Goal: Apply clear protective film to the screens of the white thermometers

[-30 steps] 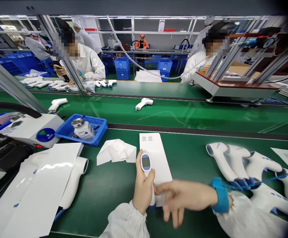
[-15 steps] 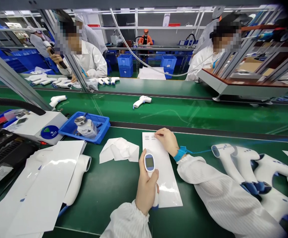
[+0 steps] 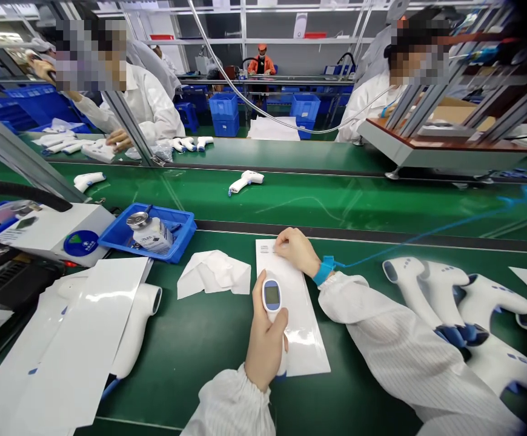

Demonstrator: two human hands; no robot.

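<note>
Green bench (image 3: 200,339), white sheet (image 3: 306,345) on it. I see left hand (image 3: 264,345) closed round a white screened device (image 3: 272,295) over the sheet's left edge; right hand (image 3: 297,249) bunched at sheet top, grip unclear. Dragging fingers could slide the sheet.

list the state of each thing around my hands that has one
thermometer, gripped in the left hand
screen, grey, no readable figures
sheet, lying flat
right hand, fingertips bunched at the sheet's far end
wrist strap, fastened
tissue, crumpled
bottle, capped
tray, open, holding the bottle
other thermometers, lying in a cluster
</note>
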